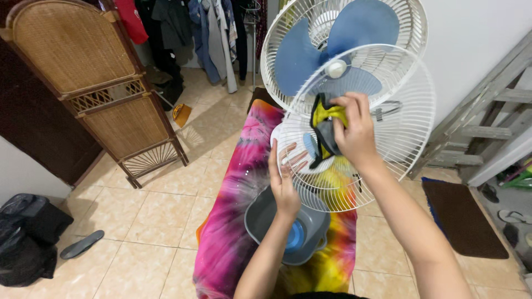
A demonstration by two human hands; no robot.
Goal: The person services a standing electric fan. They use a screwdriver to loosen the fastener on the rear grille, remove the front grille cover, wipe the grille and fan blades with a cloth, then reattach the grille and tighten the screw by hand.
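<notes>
A white fan with blue blades [343, 33] stands at the top centre. In front of it I hold up a loose white wire fan guard [399, 127]. My left hand [284, 177] grips the guard's left rim, fingers showing through the wires. My right hand [353, 128] presses a yellow and grey cloth [326, 123] against the guard's middle. Below my hands a grey basin [266, 218] with a blue part inside rests on a surface covered with a pink, purple and yellow tie-dye cloth [233, 232].
A wicker folding screen [94, 83] stands at the left, clothes [210, 33] hang at the back. A black bag [25, 232] and a sandal [82, 245] lie on the tiled floor at left. At right are a brown mat [460, 216] and a grey wooden frame [487, 122].
</notes>
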